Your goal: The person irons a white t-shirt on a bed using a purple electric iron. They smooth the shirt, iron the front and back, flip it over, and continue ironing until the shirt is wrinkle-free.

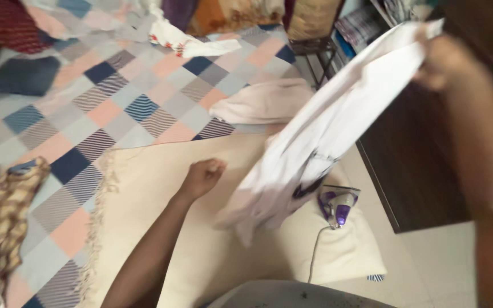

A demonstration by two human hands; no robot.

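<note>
Striped brown cloth [8, 199] lies at bed's left edge on checked bedspread [115, 97]. Left hand [203, 175] fisted over cream blanket [161, 188], grip contents not discernible. Right hand [443, 60] clamped on white garment [326, 131], raised, hanging above purple iron [338, 206].

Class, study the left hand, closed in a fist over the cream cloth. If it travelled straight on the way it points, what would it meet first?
Probably the hanging white garment, just beyond the left hand; depth is unclear.

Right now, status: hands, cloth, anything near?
Right hand raised, gripping white garment. Left hand fisted, apparently on its lower edge. Purple iron upright on cream cloth just below.
</note>
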